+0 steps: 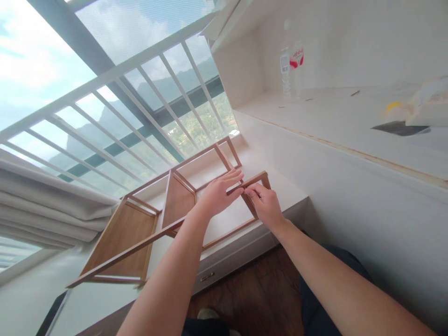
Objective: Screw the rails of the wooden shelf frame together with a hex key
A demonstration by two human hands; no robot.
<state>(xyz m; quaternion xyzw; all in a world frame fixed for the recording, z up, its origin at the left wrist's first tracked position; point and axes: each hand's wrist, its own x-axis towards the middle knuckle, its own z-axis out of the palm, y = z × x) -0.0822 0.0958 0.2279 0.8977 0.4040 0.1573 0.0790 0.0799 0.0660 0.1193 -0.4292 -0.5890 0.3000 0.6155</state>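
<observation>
Both forearms reaching, left hand [219, 193] flat and right hand [264, 203] pinching wooden shelf frame [140, 228]; white ledge [280, 186], railed window [115, 107]

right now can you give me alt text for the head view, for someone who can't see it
Two bare hands, the left hand and right hand, meet at the end bar of a wooden shelf frame lying on its side on a white ledge by a railed window. Two plastic bottles stand on a white counter to the right.
</observation>
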